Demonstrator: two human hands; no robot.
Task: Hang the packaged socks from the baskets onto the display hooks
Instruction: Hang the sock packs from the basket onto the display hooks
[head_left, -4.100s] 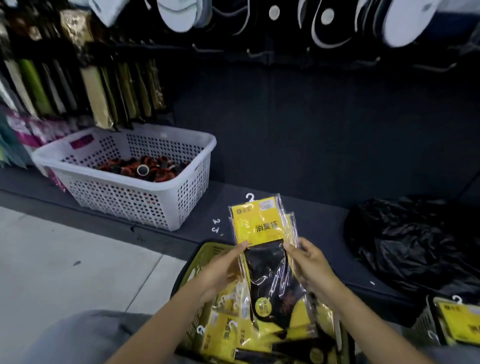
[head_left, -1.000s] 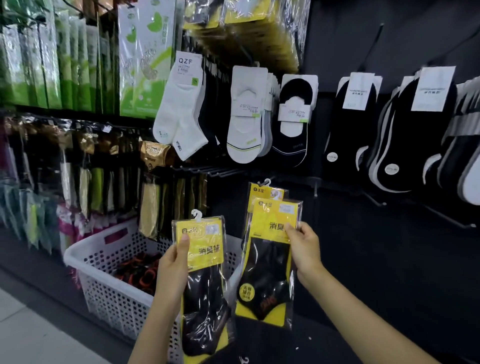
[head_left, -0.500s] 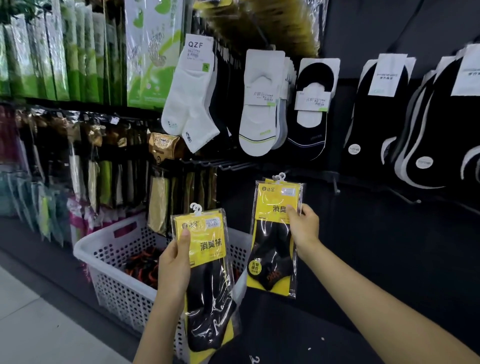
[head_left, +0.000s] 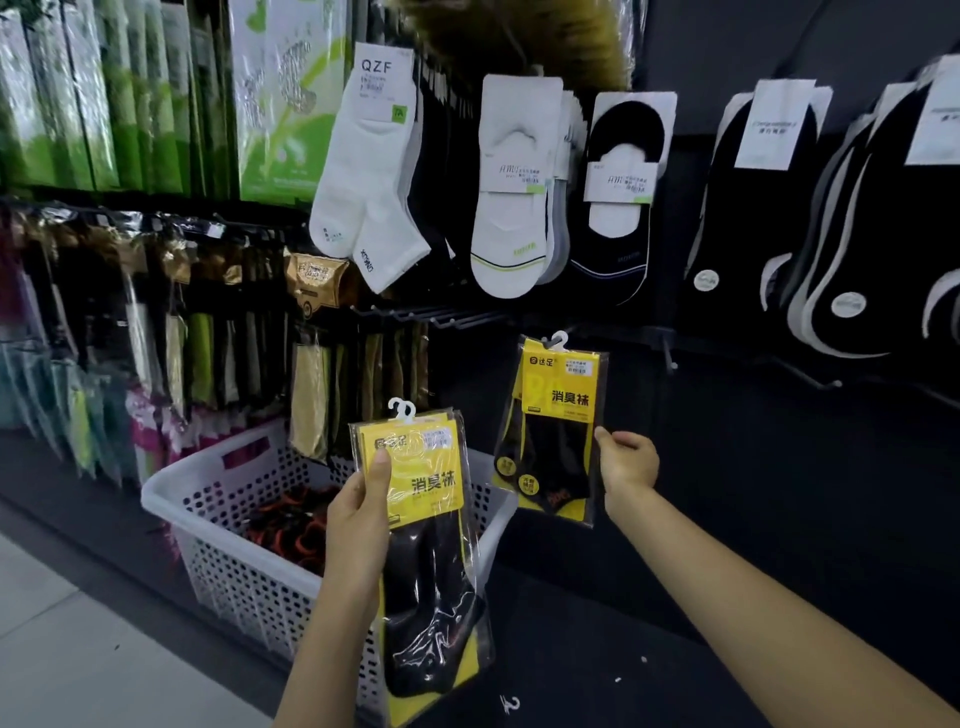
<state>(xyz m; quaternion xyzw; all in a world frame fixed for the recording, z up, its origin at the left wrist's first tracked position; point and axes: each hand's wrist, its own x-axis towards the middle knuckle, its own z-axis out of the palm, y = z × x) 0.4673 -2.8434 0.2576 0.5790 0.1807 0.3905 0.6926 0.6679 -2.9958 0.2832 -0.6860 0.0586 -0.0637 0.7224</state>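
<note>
My left hand (head_left: 358, 525) grips a stack of yellow-and-black packaged socks (head_left: 426, 545) upright in front of the white basket (head_left: 171, 491), with my thumb on the yellow card. More of the same packs (head_left: 558, 431) hang by a white hanger from a display hook (head_left: 558, 340) on the dark wall. My right hand (head_left: 626, 462) is at the right edge of the hanging packs. Its thumb tip touches that edge, and its fingers are loosely curled beside the packs, not around them.
Bare metal hooks (head_left: 457, 317) stick out left of the hanging packs, and others (head_left: 670, 356) to the right. White and black socks (head_left: 514, 197) hang above. The basket holds red-and-black items (head_left: 291, 525). A loose white hanger (head_left: 511, 704) lies on the dark ledge.
My right hand carried its packs up to the hook, then slid down to their right edge and loosened its grip. The left hand's stack stayed in front of the basket.
</note>
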